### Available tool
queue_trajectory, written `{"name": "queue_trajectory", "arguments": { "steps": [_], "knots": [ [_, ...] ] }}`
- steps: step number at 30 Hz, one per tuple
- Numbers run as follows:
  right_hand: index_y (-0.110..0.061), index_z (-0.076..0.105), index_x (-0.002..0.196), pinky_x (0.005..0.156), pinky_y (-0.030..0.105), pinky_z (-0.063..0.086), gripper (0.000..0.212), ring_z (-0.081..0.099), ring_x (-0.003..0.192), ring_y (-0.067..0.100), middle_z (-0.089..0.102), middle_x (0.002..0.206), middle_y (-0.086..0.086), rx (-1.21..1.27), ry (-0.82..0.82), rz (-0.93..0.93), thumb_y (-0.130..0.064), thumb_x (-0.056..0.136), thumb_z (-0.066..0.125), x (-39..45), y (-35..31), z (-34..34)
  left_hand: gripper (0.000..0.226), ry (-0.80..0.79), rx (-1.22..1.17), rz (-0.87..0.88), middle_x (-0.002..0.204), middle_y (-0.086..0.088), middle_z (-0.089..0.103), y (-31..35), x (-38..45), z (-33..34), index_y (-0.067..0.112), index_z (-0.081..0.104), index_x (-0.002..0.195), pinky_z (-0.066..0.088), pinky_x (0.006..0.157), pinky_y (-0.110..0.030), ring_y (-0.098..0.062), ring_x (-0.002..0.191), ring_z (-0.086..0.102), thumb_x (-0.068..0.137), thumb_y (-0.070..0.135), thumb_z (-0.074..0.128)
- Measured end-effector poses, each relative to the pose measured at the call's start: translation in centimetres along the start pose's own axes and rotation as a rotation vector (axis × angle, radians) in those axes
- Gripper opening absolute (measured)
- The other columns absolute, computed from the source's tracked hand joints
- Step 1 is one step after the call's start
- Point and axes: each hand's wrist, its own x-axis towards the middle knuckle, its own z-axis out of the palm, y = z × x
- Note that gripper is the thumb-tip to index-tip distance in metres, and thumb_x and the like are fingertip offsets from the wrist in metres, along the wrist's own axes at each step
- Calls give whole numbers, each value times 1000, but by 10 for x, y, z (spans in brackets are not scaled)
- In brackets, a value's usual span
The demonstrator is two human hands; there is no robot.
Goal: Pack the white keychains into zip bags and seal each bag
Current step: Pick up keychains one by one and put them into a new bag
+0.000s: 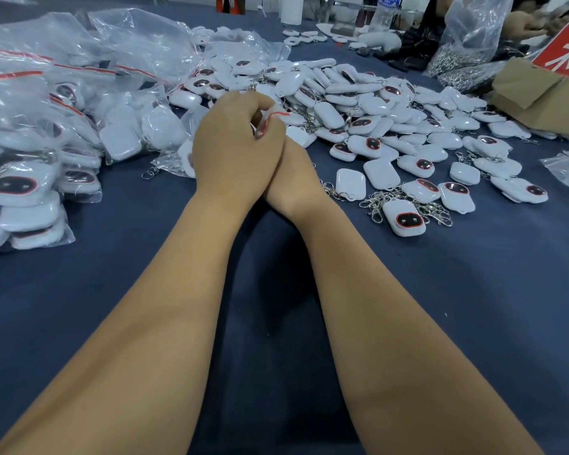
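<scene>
Left hand (235, 149) fingers curl round a zip bag (270, 118) (red strip showing); the right hand (291, 178) is mostly hidden beneath, grip unclear. Loose keychains (358, 116) lie piled just beyond, filled bags (46, 133) left.

Left hand (234, 149) lying over right hand (289, 178), both meeting at centre of dark blue table (145, 290). Fingers curling together around red-striped edge of small zip bag (271, 118); bag mostly hidden by hands. Loose white keychains (368, 106) lying heaped just behind and to right of hands, metal clasps showing. Filled zip bags (46, 126) lying piled at left. Cardboard box (539, 93) sitting at far right, red sign (565, 54) standing above it.
</scene>
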Motion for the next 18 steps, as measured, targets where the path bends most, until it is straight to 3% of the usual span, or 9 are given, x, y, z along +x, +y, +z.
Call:
{"name": "queue_trajectory", "arguments": {
  "steps": [2,3,5,8,11,14,16,18],
  "knots": [
    [-23,54,60,55,17,39,35,48,58,6,55,57,-12,44,77,38,-2,87,50,-1,-1,-7,29,-22,-46,-74,101,6,69,1,0,1,20,71,110,47,86,-25,-13,94,62,87,25,53],
    [-24,50,54,52,18,36,37,44,54,5,51,50,-12,93,121,73,-3,85,50,-1,-2,-11,29,-23,-82,-126,97,8,69,0,0,1,21,71,109,49,87,-28,-13,93,63,86,24,53],
    [-23,55,55,58,26,41,32,50,59,11,55,54,-10,235,256,158,-2,80,51,1,-3,-16,26,-44,-126,-217,87,12,67,-4,0,1,23,70,106,52,86,-34,-16,89,65,86,23,54],
    [-19,58,78,68,28,44,27,51,70,10,56,73,-10,389,447,268,4,77,44,0,0,-24,27,-158,-34,-224,87,10,66,-9,-1,4,24,68,111,51,85,-38,-20,90,65,89,24,52],
    [-14,58,118,95,38,46,48,55,107,19,61,115,-1,208,358,280,6,77,41,-2,9,-27,31,-194,172,-140,100,5,68,-11,-3,8,23,66,117,43,81,-33,-23,99,61,91,22,47],
    [-19,35,150,112,44,32,70,36,138,25,41,153,3,-91,132,164,0,84,44,-3,14,-25,37,-134,294,-117,114,-5,67,-17,-1,6,18,64,121,31,74,-29,-27,108,57,90,15,46],
    [-24,26,154,113,44,28,71,28,143,24,31,159,0,-325,3,102,-7,88,44,-2,15,-23,39,-100,313,-159,120,-7,65,-23,2,1,17,63,124,30,75,-29,-29,112,56,91,14,44],
    [-23,31,152,108,39,28,63,31,139,26,34,154,-1,-462,-18,89,-15,91,45,-2,16,-22,38,-86,289,-198,122,-6,64,-26,4,-1,17,62,125,35,78,-31,-28,112,56,92,15,44]
  ]
}}
